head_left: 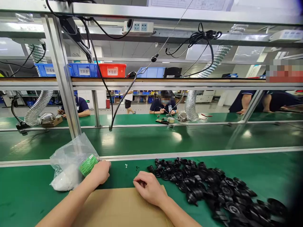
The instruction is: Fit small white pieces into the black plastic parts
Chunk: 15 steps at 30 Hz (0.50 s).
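Two bare hands work low over a green tabletop (26,197), where we see the left hand (102,171) stretched out beside a clear plastic bag (68,154). Its back is toward us and its fingers bend away; the fingertips are hidden, so we cannot tell whether it grips anything, or whether it touches the bag. A white mass fills the bottom of the bag, and a green label (87,165) shows just behind the wrist.

Closer to the middle, we find the right hand (149,187) curled, its thumb and forefinger pressed together at the tips above the far edge of a brown cardboard sheet (118,209). Anything pinched there is too small for us to make out. Just beyond the hands lie a few tiny white pieces (126,165) and, near the right hand, some tiny black pieces (137,168).

To the right, glossy black parts (208,186), many of them round and ridged, spread in a long heap that runs toward us. Across the line, we see a co-worker in a dark top (155,105) seated with both hands raised over the work, while blue bins (84,70) and a red bin (118,71) stand on the shelf (165,81) above.
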Each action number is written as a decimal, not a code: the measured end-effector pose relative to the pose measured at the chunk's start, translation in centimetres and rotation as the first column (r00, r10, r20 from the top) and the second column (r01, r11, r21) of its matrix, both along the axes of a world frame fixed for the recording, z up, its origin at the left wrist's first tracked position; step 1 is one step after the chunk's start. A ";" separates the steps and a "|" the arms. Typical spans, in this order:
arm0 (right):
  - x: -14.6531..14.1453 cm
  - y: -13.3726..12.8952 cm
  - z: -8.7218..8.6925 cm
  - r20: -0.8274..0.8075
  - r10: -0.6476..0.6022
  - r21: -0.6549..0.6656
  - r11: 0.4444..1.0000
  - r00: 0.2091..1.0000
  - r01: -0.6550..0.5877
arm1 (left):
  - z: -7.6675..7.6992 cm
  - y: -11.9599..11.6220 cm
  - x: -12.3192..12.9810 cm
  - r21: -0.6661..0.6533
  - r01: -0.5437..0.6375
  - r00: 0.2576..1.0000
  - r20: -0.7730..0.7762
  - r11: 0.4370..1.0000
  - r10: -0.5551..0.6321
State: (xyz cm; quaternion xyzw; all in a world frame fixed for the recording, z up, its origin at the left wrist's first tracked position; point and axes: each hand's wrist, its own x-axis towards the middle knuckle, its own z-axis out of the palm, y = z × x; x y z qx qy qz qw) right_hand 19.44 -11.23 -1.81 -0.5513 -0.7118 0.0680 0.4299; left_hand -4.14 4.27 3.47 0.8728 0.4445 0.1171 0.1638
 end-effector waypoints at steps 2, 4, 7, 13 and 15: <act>0.0 0.0 0.1 -0.005 0.004 0.031 1.000 1.000 -0.004 | 0.3 -0.1 0.3 0.016 0.016 0.999 0.044 1.000 -0.016; -0.2 -0.1 0.4 -0.031 0.009 0.067 0.998 0.999 -0.007 | 0.5 -0.7 1.3 -0.019 0.096 0.976 0.199 0.995 -0.090; -0.6 -0.4 0.8 -0.083 0.037 0.117 0.993 0.996 -0.027 | -0.6 -2.5 3.9 -0.287 0.319 0.763 0.643 0.903 -0.065; -1.2 -0.5 1.1 -0.103 0.058 0.190 0.981 0.993 -0.037 | -4.8 -6.6 7.5 -0.639 0.551 0.406 0.767 0.537 0.497; -1.0 -0.4 1.0 -0.100 0.022 0.190 0.982 0.995 -0.003 | -5.3 -7.3 7.6 -0.631 0.597 0.390 0.768 0.496 0.507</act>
